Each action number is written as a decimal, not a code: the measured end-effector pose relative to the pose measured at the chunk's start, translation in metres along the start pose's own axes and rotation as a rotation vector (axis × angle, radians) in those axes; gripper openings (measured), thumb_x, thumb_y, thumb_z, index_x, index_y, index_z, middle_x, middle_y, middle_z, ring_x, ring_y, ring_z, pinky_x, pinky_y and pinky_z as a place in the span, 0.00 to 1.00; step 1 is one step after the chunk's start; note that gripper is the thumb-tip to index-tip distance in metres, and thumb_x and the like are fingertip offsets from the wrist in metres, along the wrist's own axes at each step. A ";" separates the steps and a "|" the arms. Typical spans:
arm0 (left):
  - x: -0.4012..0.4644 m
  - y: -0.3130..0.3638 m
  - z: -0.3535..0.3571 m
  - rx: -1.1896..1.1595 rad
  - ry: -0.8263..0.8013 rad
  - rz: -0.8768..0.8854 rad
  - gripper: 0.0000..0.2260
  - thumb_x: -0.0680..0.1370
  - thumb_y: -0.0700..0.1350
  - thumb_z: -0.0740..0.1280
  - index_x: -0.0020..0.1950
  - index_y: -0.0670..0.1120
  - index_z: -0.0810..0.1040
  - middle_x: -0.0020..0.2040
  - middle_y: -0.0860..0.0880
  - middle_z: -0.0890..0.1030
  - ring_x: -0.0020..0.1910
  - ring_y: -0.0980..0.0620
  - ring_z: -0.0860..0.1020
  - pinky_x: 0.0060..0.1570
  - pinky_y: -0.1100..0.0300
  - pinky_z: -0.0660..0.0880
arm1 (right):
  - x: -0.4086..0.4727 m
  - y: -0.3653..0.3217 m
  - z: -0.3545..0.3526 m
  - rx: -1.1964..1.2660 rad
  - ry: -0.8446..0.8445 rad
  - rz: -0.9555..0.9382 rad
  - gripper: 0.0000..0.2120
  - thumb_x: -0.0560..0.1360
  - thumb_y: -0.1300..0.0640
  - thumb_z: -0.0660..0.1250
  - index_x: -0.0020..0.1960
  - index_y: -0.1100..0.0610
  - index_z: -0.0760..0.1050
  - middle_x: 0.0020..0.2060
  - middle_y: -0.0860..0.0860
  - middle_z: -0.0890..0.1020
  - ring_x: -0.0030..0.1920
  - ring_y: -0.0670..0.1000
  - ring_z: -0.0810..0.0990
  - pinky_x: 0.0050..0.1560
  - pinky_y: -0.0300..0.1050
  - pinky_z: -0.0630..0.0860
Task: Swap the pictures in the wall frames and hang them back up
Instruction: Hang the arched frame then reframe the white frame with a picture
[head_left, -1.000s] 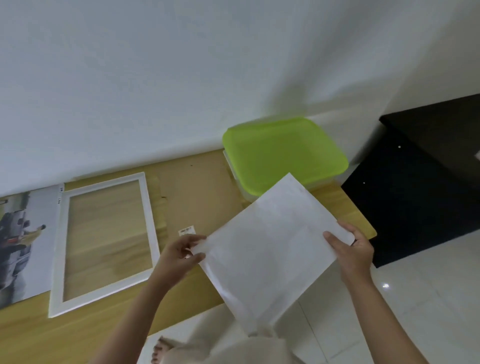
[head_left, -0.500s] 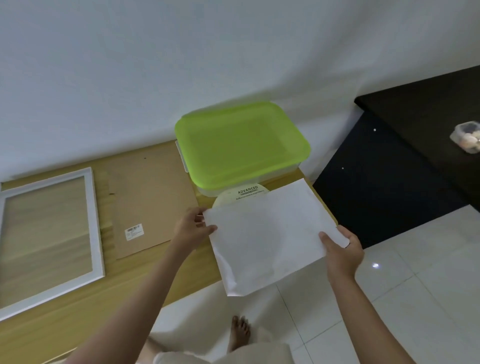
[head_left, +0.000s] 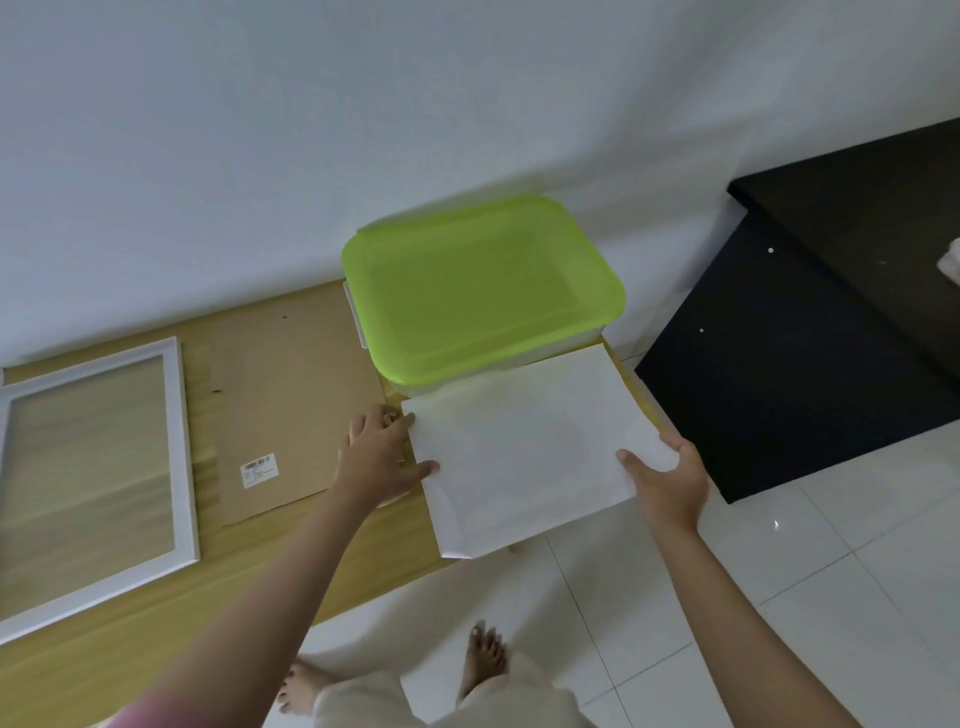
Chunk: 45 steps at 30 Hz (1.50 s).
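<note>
**Desk:** What do the hands have?

**Photographer:** A white sheet of paper (head_left: 524, 447), blank side up, held between both. The left hand (head_left: 382, 457) pinches its left edge, thumb on top and fingers curled beneath. The right hand (head_left: 667, 480) grips the right edge, thumb over the top face, fingers hidden under it.

**Desk:** Where is the sheet?

**Photographer:** At the right end of a wooden table (head_left: 130, 644), its far edge just beside a clear storage box with a lime-green lid (head_left: 483, 288), its near corner overhanging the table edge above the white tiled floor (head_left: 779, 587). Whether it rests flat cannot be told.

**Desk:** And the frame?

**Photographer:** A white picture frame (head_left: 184, 447) lies flat at the table's left, wood showing through its opening. Between it and the left hand lies a brown backing board (head_left: 291, 395) with a small barcode label (head_left: 258, 469).

**Desk:** Surroundings?

**Photographer:** A white wall (head_left: 363, 130) behind, a black cabinet (head_left: 810, 374) at right, bare feet (head_left: 483, 660) below.
</note>
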<state>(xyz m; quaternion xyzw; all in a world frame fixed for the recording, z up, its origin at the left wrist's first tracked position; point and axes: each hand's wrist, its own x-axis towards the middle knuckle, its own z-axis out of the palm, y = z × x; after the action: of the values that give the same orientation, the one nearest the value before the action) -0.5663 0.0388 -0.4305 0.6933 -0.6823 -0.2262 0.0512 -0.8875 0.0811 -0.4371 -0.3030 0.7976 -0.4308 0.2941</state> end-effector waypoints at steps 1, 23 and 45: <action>0.000 0.000 0.001 0.013 0.004 0.004 0.35 0.68 0.61 0.70 0.72 0.52 0.65 0.68 0.49 0.64 0.67 0.46 0.61 0.65 0.45 0.64 | 0.004 0.003 0.001 -0.055 -0.027 -0.027 0.28 0.67 0.56 0.77 0.63 0.56 0.71 0.57 0.52 0.75 0.57 0.52 0.73 0.52 0.47 0.74; -0.006 0.010 -0.003 -0.076 0.027 0.011 0.35 0.71 0.58 0.69 0.73 0.47 0.62 0.66 0.45 0.65 0.66 0.43 0.61 0.63 0.46 0.69 | 0.026 -0.009 0.001 -0.770 -0.081 -0.218 0.28 0.71 0.39 0.68 0.67 0.50 0.70 0.63 0.57 0.67 0.62 0.60 0.65 0.62 0.57 0.64; -0.171 -0.339 -0.143 -0.384 0.424 -0.385 0.24 0.73 0.52 0.69 0.66 0.44 0.71 0.62 0.44 0.71 0.63 0.45 0.69 0.63 0.54 0.66 | -0.320 -0.141 0.326 -0.271 -0.603 -0.788 0.17 0.75 0.55 0.66 0.63 0.58 0.75 0.55 0.51 0.79 0.57 0.51 0.77 0.57 0.45 0.74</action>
<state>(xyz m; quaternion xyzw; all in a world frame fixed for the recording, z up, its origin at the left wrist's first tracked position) -0.1926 0.1918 -0.3904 0.8186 -0.4582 -0.2069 0.2777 -0.4115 0.0886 -0.3972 -0.7266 0.5515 -0.2951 0.2844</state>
